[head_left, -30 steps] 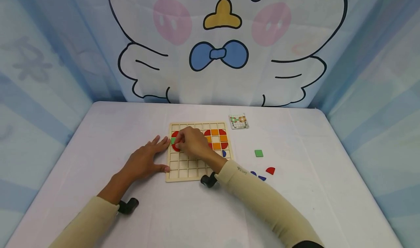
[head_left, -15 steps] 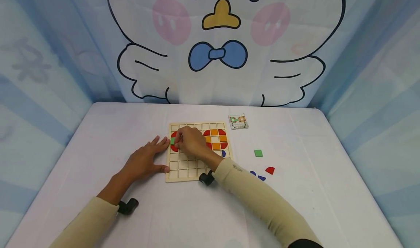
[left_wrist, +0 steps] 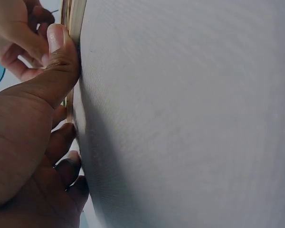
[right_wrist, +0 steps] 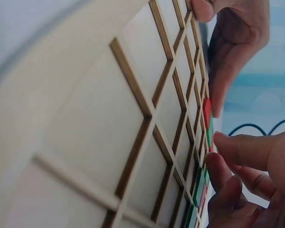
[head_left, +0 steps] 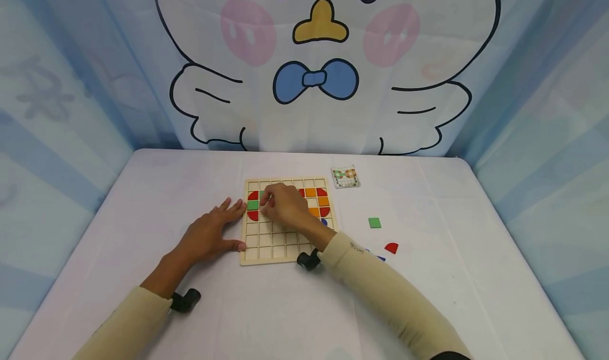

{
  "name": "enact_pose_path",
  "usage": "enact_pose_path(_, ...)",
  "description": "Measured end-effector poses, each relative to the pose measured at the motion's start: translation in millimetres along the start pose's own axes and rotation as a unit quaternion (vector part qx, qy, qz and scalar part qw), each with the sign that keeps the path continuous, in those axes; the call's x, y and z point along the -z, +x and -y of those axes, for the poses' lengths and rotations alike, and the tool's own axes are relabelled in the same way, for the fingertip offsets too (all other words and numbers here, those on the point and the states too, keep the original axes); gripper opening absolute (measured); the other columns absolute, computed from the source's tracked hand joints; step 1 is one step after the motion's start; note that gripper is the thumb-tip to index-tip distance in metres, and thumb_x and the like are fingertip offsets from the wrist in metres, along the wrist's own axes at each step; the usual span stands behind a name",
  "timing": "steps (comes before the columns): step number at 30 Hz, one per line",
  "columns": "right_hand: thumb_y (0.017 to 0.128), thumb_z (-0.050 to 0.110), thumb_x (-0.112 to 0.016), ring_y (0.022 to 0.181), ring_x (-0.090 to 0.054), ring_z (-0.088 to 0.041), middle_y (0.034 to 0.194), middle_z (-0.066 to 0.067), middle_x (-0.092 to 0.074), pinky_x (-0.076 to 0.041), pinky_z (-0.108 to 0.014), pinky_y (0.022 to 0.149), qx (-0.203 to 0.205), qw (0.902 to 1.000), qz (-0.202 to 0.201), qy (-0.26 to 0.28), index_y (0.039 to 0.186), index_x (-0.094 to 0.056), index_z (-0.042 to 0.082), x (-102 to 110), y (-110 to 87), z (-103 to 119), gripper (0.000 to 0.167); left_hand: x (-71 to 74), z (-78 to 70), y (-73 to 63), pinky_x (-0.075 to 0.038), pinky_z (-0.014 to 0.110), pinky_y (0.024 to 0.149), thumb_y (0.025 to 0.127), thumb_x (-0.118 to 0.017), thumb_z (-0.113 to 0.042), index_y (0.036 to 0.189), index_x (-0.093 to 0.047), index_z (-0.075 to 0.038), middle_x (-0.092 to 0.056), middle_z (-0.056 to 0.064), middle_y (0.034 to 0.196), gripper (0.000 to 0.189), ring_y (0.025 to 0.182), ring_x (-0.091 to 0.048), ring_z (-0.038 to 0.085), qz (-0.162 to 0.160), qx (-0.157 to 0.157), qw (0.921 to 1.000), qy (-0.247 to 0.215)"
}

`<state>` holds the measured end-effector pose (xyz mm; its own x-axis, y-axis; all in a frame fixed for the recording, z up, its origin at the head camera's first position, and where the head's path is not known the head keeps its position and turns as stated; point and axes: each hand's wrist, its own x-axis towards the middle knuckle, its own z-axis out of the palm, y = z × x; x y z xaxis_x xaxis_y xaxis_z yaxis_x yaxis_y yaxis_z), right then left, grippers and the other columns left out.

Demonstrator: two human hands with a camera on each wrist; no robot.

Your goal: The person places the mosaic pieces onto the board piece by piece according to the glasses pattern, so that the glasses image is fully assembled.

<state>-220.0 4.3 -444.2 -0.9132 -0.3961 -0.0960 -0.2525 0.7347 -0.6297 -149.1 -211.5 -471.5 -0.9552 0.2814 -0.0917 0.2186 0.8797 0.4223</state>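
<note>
A wooden grid board (head_left: 266, 241) lies on the table with coloured tiles set in its cells. My left hand (head_left: 206, 233) rests at its left edge, fingers spread and thumb (left_wrist: 57, 40) on the edge near the front corner. Over the upper middle of the board is my right hand (head_left: 285, 206), fingers bent and thumb and forefinger apart, no tile showing between them in the right wrist view. Left of it, a green square tile (head_left: 252, 205) sits between two red curved tiles (head_left: 253, 216). To its right are orange squares (head_left: 323, 201) and red corner pieces (head_left: 325, 212), partly hidden by the hand.
A small patterned card (head_left: 345, 177) lies behind the board to the right. Loose on the right side are a green square (head_left: 375, 222), a red quarter-round piece (head_left: 391, 248) and a blue piece (head_left: 381, 258) partly behind the right sleeve. A printed curtain (head_left: 314, 122) hangs behind the table.
My right hand has shifted slightly to the right, uncovering more of the green square and red tiles in the left column. My left hand has stayed in place.
</note>
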Motion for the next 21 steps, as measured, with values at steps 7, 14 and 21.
enact_pose_path(7, 0.094, 0.019, -0.081, 0.071, -0.061, -0.015, 0.080, 0.002, -0.068, -0.043, -0.027, 0.057, 0.002, 1.0000, -0.005, 0.005, 0.099, -0.075, 0.019, 18.1, -17.0, -15.5, 0.007, 1.0, -2.5, -1.6, -0.035, 0.074, 0.120, 0.081, -0.089, -0.050, 0.167, -0.034, -0.017, -0.032, 0.011, 0.173, 0.107, 0.157, -0.030, 0.053, 0.001, 0.006, 1.0000, 0.005)
enact_pose_path(14, 0.093, 0.019, -0.083, 0.076, -0.063, -0.016, 0.084, 0.004, -0.071, -0.046, -0.031, 0.059, -0.016, 0.9996, -0.023, 0.008, 0.100, -0.077, 0.020, 38.5, -39.5, -35.2, 0.010, -1.3, -2.4, -1.6, -0.033, 0.072, 0.122, 0.080, -0.090, -0.048, 0.167, -0.034, -0.017, -0.032, 0.009, 0.173, 0.107, 0.159, -0.029, 0.050, -0.001, 0.011, 0.9999, 0.006)
enact_pose_path(21, 0.093, 0.021, -0.084, 0.078, -0.062, -0.020, 0.087, 0.000, -0.070, -0.046, -0.031, 0.062, -0.057, 0.9973, -0.044, 0.011, 0.105, -0.076, 0.018, 59.5, -62.1, -60.0, 0.014, -1.6, -3.2, -1.9, -0.034, 0.073, 0.121, 0.080, -0.090, -0.047, 0.166, -0.035, -0.017, -0.033, 0.010, 0.173, 0.107, 0.159, -0.029, 0.051, -0.006, 0.009, 0.9999, 0.004)
